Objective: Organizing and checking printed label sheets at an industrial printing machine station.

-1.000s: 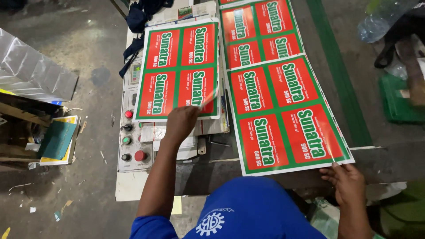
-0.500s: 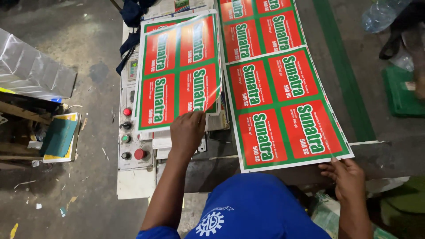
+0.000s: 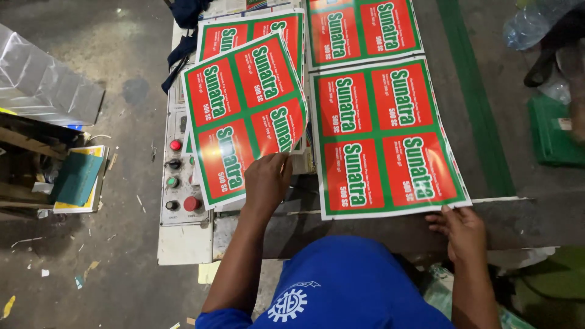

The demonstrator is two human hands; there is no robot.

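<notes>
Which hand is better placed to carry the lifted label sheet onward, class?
Probably the left hand: it already grips the lifted red-and-green sheet by its lower edge. The right hand only rests fingertips on the corner of the flat sheet.

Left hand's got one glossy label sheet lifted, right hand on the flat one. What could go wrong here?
1. The lifted sheet, pinched by the left hand at one edge, already curls; it may crease.
2. It hangs over the button panel; a button might get bumped.
3. The right hand touches only the flat sheet corner; it could skew.
</notes>
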